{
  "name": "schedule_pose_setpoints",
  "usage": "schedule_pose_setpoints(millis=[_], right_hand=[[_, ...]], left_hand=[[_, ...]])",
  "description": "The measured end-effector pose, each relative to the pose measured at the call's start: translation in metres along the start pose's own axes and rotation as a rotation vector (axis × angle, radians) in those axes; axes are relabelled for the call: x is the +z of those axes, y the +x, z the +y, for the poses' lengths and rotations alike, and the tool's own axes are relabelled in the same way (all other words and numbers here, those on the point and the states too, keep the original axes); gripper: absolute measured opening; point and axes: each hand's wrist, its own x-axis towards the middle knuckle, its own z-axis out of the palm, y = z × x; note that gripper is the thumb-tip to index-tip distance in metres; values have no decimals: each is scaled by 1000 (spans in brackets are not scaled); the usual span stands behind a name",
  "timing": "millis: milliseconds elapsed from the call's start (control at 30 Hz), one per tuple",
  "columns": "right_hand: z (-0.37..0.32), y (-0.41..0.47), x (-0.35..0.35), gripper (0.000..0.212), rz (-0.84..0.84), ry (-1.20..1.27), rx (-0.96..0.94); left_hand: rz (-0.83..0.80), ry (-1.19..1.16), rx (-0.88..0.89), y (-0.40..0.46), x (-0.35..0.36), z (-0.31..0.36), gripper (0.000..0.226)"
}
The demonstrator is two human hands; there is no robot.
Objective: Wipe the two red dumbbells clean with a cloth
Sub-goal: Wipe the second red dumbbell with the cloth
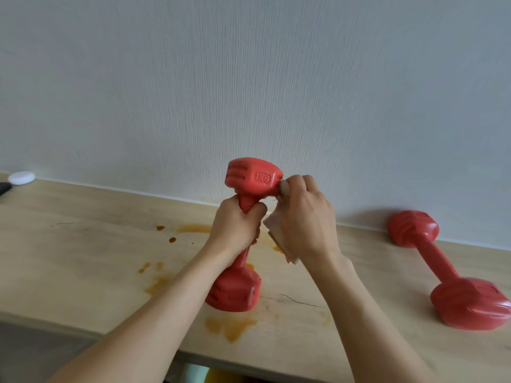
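While both hands work above a wooden tabletop, this is what shows:

Left hand: the left hand (240, 225) has its fingers curled tightly round the handle of the held dumbbell (250, 178), which stands nearly upright.
Held dumbbell: red, with its lower head resting on the table (83, 258) and its upper head, marked 1KG, raised in front of the wall.
Right hand: the right hand (304, 217) grips a pale cloth (279, 233) and presses a bunched part of it against the right side of the upper head.
Cloth: its loose end hangs below the right palm, beside the handle.
Second dumbbell: the other dumbbell (439, 261) lies flat on the table, well apart to the right, with its far head near the wall.
Table surface: light wood with orange-brown stains (229, 326) around the held dumbbell's base.
Far left: a small white round object (21, 177) sits by the wall.
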Motion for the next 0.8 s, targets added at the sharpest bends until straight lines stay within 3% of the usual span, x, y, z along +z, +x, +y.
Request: schedule_pose_setpoints(millis=[167, 433, 600, 800], right_hand=[[-9, -2, -1, 29, 29, -123, -105], [7, 0, -3, 25, -101, -113, 74], [-11, -4, -10, 23, 70, -218, -119], [1, 3, -5, 20, -68, -102, 55]], left_hand=[[-3, -10, -16, 1, -3, 2, 22], [-81, 78, 52, -2, 3, 0, 24], [-24, 29, -7, 3, 1, 0, 16], [-65, 48, -15, 2, 2, 0, 15]])
